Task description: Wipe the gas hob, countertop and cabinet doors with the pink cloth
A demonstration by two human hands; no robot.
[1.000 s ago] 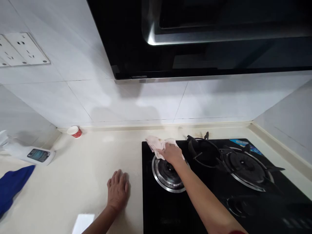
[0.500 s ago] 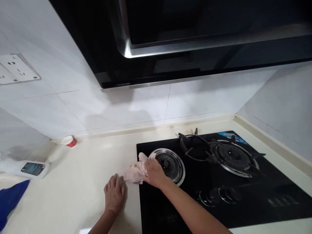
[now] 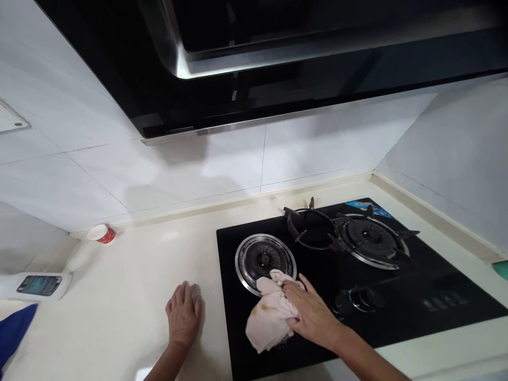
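Bunched under my right hand point(image 3: 311, 312) is a pale pink cloth point(image 3: 270, 317) with brownish stains. It lies on the black glass gas stove point(image 3: 254, 362), at the front edge of the left burner point(image 3: 265, 259). The fingers of that hand are pressed onto the cloth, and its thumb side is partly hidden by folds. My left hand point(image 3: 183, 315) rests flat on the cream countertop point(image 3: 130, 296), left of the stove, with its fingers spread a little and nothing in them. The left burner carries no pan support.
Two pan supports point(image 3: 291, 230) sit around and beside the right burner point(image 3: 369, 235). Control knobs point(image 3: 359, 301) are at the stove's front. A range hood point(image 3: 238, 100) hangs low above. On the left are a red-white paper cup point(image 3: 102, 234), a white bottle point(image 3: 39, 286) and blue fabric point(image 3: 16, 330).
My right hand has slid the cloth from the burner's left side and stove edge toward its front right. My left hand stays on the countertop. The view has shifted slightly.
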